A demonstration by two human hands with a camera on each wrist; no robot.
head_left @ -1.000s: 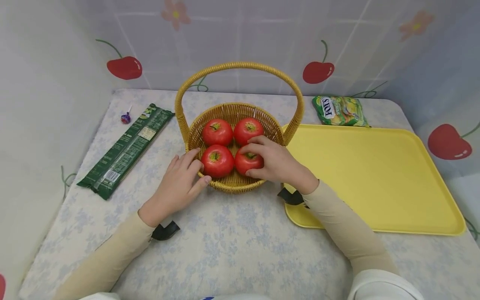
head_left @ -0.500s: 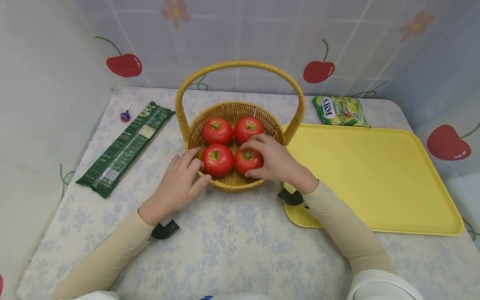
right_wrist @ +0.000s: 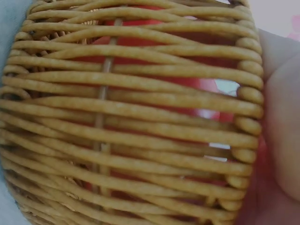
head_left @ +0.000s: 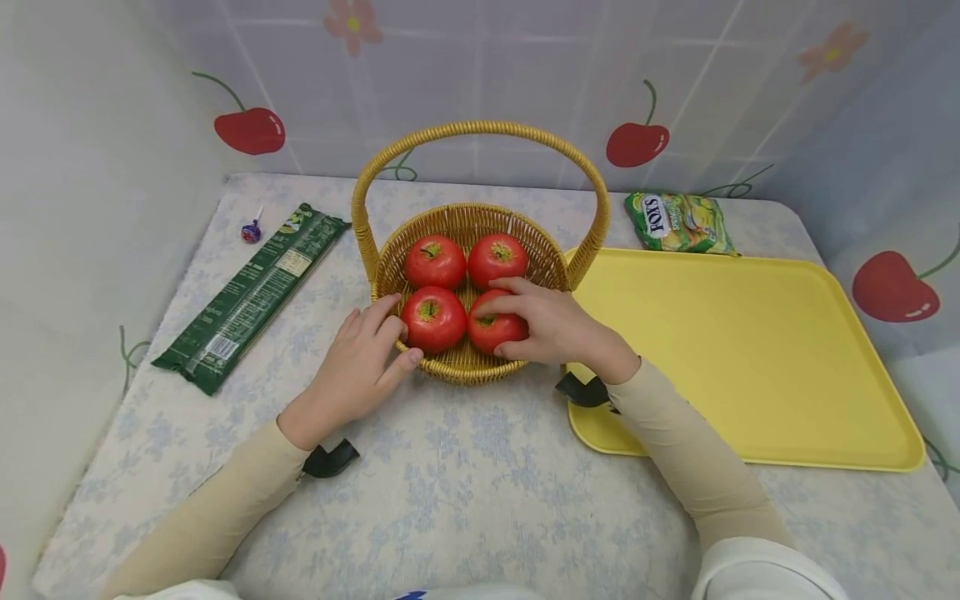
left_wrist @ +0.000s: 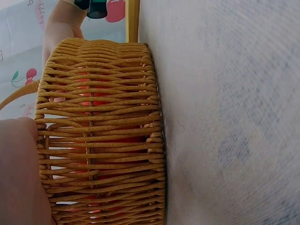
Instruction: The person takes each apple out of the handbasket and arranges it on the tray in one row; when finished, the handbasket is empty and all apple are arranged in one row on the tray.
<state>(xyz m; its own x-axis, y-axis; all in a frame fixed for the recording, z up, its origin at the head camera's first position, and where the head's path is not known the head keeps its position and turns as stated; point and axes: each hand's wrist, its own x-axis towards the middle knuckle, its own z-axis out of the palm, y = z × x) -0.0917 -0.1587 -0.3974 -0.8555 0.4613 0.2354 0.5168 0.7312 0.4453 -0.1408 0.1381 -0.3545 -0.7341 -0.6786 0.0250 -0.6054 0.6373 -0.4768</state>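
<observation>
A woven wicker basket with a tall arched handle holds several red apples. My left hand grips its rim at the front left, fingertips over the edge and thumb at the front. Beside those fingertips sits the front left apple. My right hand reaches over the right side of the rim and holds the front right apple, fingers across its top and thumb on its near side. That apple still lies inside the basket. In the right wrist view, the basket's weave covers most of the apples.
A yellow tray lies right of the basket, under my right forearm. Behind it is a green Fox's candy bag. To the left lie a long green packet and a small lollipop. A wall stands behind the table.
My right fingers have shifted slightly toward me over the front right apple, and the apple has tipped a little with its stem end to the left. My left hand stays in place.
</observation>
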